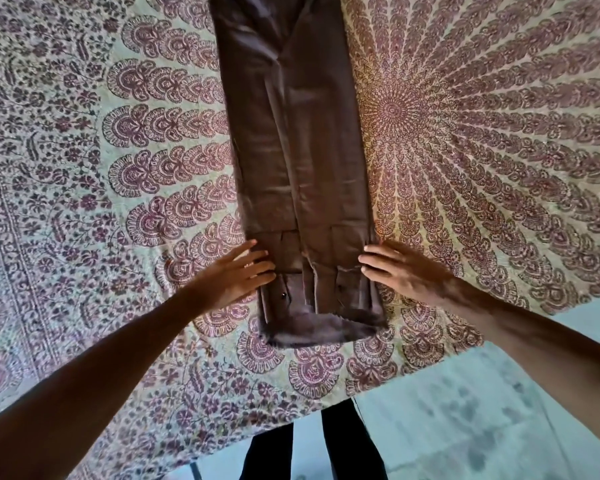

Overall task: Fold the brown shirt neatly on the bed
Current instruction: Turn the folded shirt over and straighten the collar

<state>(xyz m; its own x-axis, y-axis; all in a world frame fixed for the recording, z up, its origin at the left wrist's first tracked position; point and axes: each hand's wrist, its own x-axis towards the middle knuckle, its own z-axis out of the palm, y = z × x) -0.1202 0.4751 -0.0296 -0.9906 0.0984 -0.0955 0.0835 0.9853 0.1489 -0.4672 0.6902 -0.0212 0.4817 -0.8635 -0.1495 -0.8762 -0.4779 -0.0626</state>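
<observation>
Risks first. The brown shirt (pixel 291 161) is already a long narrow strip, sides and sleeves folded in, running from 12 o'clock down to about 6 on the bed (pixel 499 133). The near end is the messy part: stacked cuffs, overlapping flaps, a small button (pixel 283 294) showing, and a loose lip along the bottom edge.

What I think can go wrong:
- Lifting the near end with only fingertip contact could let the inner layers slide, so the sleeves spill out the sides and the strip loses its straight edges.
- If one hand pulls harder than the other, the strip skews and the next fold lands crooked.
- The patterned bedspread (pixel 84 168) is thin and could drag along with the cloth, bunching under it.
- The near end sits close to the bed edge at 6 o'clock; a tug toward me could pull it over the edge.

Hands:
- My left hand (pixel 232 275) is at 9 o'clock of the near end, open and flat, fingers extended and slightly spread, tips resting on the shirt's left edge. Gripping nothing.
- My right hand (pixel 402 271) is at 3 o'clock, also open, palm down, fingertips touching the right edge. Nothing pinched that I can see.

Both hands are pressing or squaring the edges, not holding them.
</observation>
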